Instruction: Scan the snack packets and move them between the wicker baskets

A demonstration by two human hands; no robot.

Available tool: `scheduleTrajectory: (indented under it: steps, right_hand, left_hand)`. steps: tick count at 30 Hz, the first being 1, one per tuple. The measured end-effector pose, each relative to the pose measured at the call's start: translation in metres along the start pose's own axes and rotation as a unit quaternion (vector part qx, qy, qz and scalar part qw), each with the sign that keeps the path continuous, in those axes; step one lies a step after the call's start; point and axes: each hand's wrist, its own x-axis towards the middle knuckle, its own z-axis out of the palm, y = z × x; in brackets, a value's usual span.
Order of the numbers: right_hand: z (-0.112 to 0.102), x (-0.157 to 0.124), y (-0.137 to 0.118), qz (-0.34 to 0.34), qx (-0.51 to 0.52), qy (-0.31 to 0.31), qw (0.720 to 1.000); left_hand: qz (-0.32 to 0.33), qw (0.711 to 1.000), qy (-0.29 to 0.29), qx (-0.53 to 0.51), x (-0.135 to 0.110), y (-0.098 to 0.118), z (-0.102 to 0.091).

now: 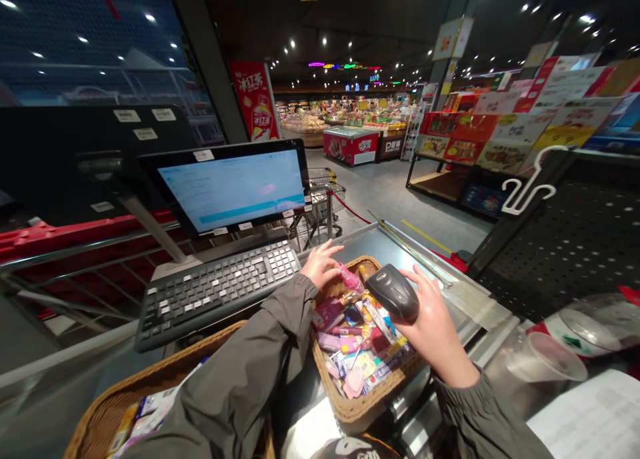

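My right hand [431, 326] is closed around a dark handheld barcode scanner [393, 291], held over a wicker basket [350, 409] full of small colourful packets. My left hand [320, 262] is above the basket's far rim, pinching a small pink packet [350, 278], with the other fingers stretched toward the keyboard [215, 289]. Both arms wear dark grey sleeves.
A till monitor [233, 186] stands behind the keyboard on the checkout counter. A second wicker basket [117, 406] with packets lies at the lower left. A plastic cup [545, 362] and papers [595, 419] are at the right. Shop shelves [520, 122] and shopping carts [323, 199] stand beyond.
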Motion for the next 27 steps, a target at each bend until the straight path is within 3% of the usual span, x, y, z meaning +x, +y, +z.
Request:
scheduleTrajectory:
  steps: [6,15,20,27]
  right_hand:
    - [-0.005,0.000,-0.017,-0.054,0.005,0.014,0.998]
    - [-0.002,0.004,-0.074,-0.123,0.037,0.006,0.992]
    - [0.006,0.007,-0.106,-0.168,0.067,0.009,0.983]
    - [0.018,0.004,-0.147,-0.200,0.088,-0.011,0.976]
  left_hand:
    - [-0.037,0.984,0.165,-0.060,-0.030,0.021,-0.037]
    - [-0.087,0.915,0.387,-0.076,-0.088,0.047,-0.066]
    - [-0.113,0.876,0.464,-0.065,-0.120,0.055,-0.085]
    - [-0.167,0.835,0.521,-0.061,-0.152,0.054,-0.102]
